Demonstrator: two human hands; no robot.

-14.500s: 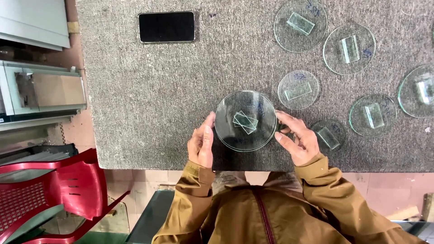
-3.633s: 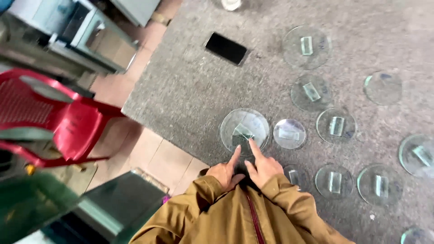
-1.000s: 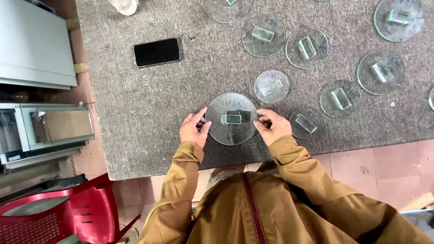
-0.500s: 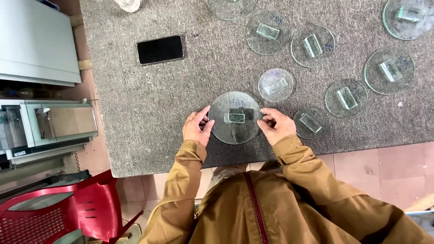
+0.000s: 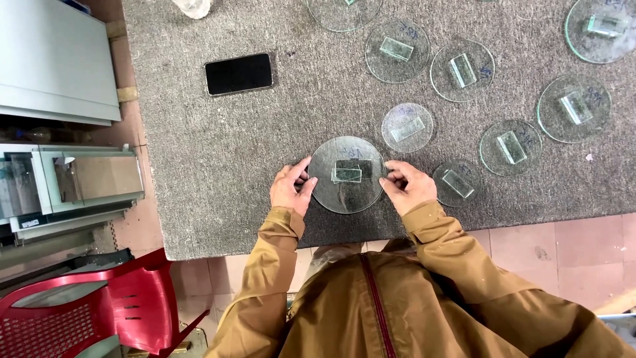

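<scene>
The grey felt-covered worktable (image 5: pixel 218 166) is carrying many clear glass discs, so the big round clear glass disc (image 5: pixel 346 175) near its front edge is risking a chip or a knock against the smaller neighbouring disc (image 5: pixel 407 127) if it is slipping sideways. The left hand (image 5: pixel 290 189) and right hand (image 5: pixel 407 186) are flanking it, fingers curled, fingertips pinching its opposite rims. The small rectangular glass block (image 5: pixel 346 174) is sitting at its centre, possibly loose.
</scene>
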